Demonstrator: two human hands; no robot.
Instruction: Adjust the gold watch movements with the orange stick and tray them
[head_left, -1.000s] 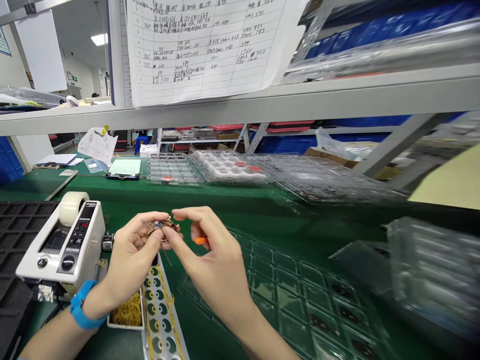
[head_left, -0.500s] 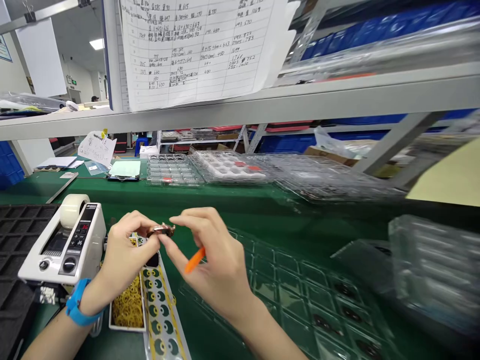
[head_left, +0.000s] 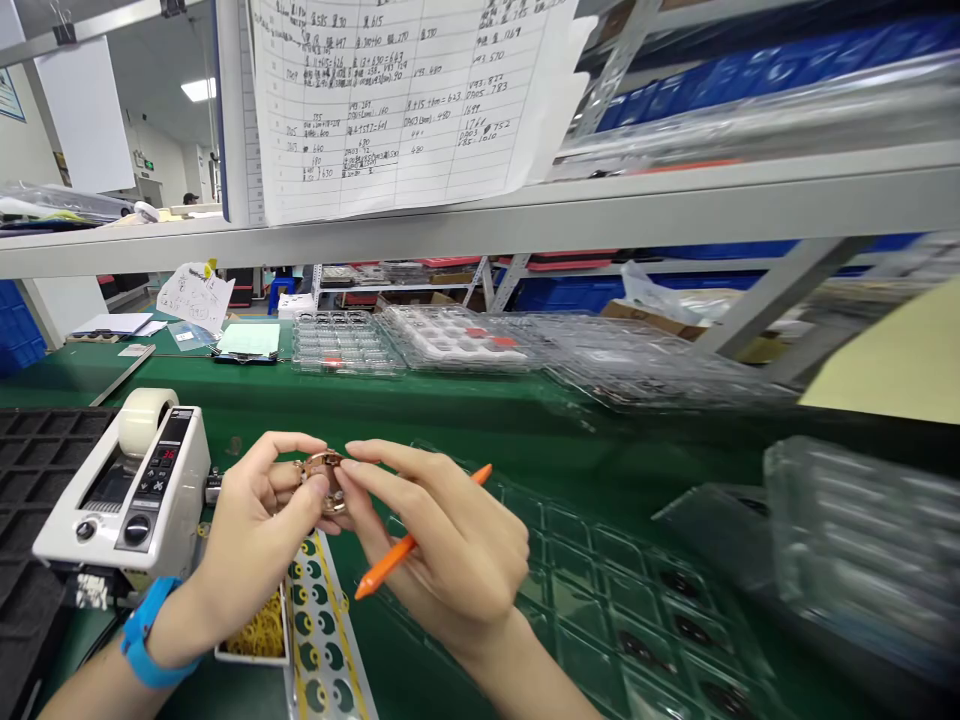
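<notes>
My left hand [head_left: 259, 530], with a blue band on its wrist, is closed, pinching a small round copper-coloured part [head_left: 327, 466] that looks like a watch case. The part is tilted, its open ring side partly covered by fingertips. My right hand [head_left: 450, 540] meets it from the right, thumb and fingertips touching its edge. Across the right palm lies an orange pen-shaped tool [head_left: 390, 566], its pointed end toward the lower left. Below the hands are a strip of stickers [head_left: 324, 640] and a white box [head_left: 251, 658] of small yellow rings.
A white tape dispenser [head_left: 127, 500] stands at left, beside a black compartment tray [head_left: 45, 450]. Clear plastic trays [head_left: 577, 560] with some dark parts lie at right, near stacked clear trays [head_left: 862, 560]. A grey shelf beam [head_left: 450, 225] crosses above the green bench, with handwritten sheets hanging there.
The round part has been tipped so its ring face shows more. My right fingers have closed in on it, and the orange tool has swung so more of its length shows.
</notes>
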